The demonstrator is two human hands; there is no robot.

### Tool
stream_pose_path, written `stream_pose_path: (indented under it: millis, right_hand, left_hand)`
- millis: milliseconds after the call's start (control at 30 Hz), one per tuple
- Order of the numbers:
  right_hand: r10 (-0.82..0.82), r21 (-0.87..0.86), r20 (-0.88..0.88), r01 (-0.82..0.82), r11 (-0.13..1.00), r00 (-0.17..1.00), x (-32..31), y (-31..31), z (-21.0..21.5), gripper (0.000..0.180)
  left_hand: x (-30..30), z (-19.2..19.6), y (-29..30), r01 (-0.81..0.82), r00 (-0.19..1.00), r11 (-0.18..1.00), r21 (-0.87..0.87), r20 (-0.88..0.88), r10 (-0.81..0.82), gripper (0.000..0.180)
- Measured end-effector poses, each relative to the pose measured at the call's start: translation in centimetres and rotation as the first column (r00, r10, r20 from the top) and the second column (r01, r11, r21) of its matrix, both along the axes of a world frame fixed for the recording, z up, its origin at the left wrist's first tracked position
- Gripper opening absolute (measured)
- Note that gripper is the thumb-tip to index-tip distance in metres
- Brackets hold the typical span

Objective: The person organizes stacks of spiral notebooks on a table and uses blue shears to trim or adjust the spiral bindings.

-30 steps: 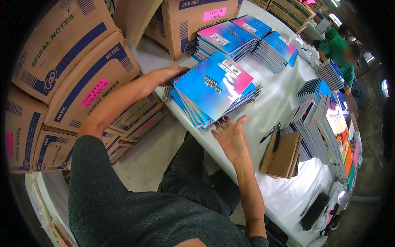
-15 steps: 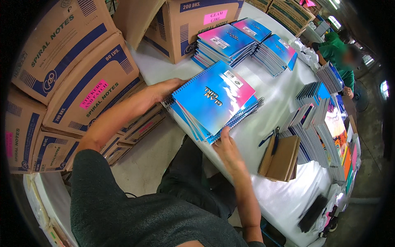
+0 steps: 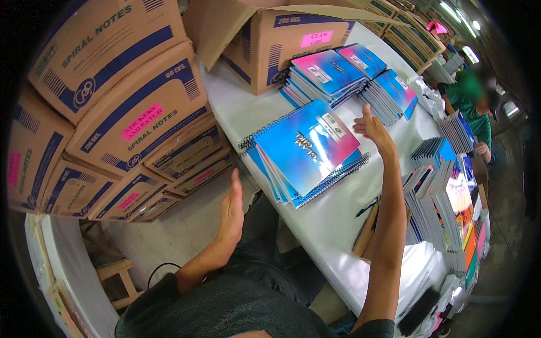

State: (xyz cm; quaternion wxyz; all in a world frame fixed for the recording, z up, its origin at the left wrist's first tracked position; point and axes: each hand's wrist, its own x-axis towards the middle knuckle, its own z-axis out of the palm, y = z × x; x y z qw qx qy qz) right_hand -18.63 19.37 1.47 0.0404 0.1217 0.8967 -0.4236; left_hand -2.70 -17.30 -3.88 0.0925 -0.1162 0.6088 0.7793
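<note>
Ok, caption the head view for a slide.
Left hand and right hand, both empty, flank a splayed stack of blue-and-pink spiral notebooks on a white-covered table.

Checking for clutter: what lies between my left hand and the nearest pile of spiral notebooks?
In the head view: some floor and the bare edge of the white table lie between your left hand and those spiral notebooks.

Blue-and-pink notebooks [image 3: 307, 147] lie stacked on a white table [image 3: 329, 231] — between the left hand [image 3: 230, 217] and the right hand [image 3: 374, 133].
</note>
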Motion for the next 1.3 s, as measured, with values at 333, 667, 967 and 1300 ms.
stream_pose_path:
  millis: [333, 667, 967, 1300]
  right_hand:
    - [0.212, 0.031, 0.181, -0.221, 0.975, 0.960, -2.4, -3.2, -1.0, 0.099]
    - [0.326, -0.308, 0.206, -0.255, 0.917, 0.923, 1.4, -3.7, -0.6, 0.101]
    - [-0.094, -0.074, -0.315, 0.074, 0.995, 0.945, 4.9, -2.6, -1.4, 0.072]
    - [-0.367, -0.355, -0.220, 0.276, 0.893, 0.904, 18.1, -14.1, -7.0, 0.054]
  left_hand:
    - [-7.0, 1.3, 1.2, 0.265, 0.949, 0.963, 0.056, -0.194, -0.250, 0.079]
    - [-9.3, 0.1, 0.8, 0.024, 0.981, 0.934, 0.357, -0.189, 0.047, 0.060]
    - [-6.1, -1.4, 1.9, -0.211, 0.948, 0.967, 0.143, -0.210, 0.238, 0.052]
    - [-26.2, 7.2, -3.1, 0.689, 0.688, 0.577, -0.439, 0.147, -0.710, 0.065]
